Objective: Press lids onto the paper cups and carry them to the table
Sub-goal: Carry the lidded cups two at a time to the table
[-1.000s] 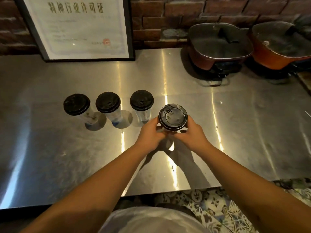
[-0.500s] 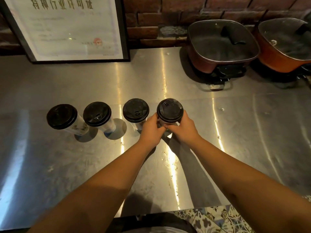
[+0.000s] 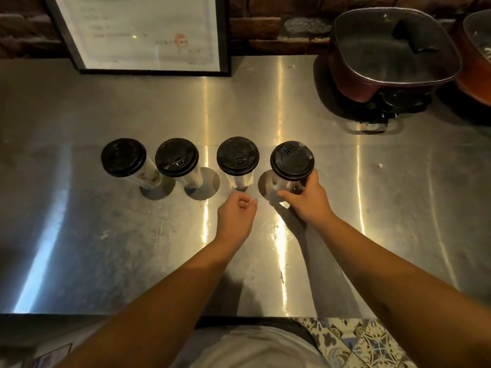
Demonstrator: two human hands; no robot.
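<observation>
Several paper cups with black lids stand in a row on the steel table. The rightmost cup rests on the table with my right hand wrapped around its lower wall. To its left stand the third cup, the second cup and the leftmost cup, all upright and apart. My left hand hovers just in front of the third cup, fingers curled loosely with nothing in them, not touching any cup.
A framed certificate leans on the brick wall at the back. A dark red electric pot with a glass lid sits back right, a second orange pot beside it. The table's front edge runs near my body, patterned floor tiles below.
The cup held in both hands has been set down at the right end of the row. My left hand has come off it and drawn back; my right hand still grips it.
</observation>
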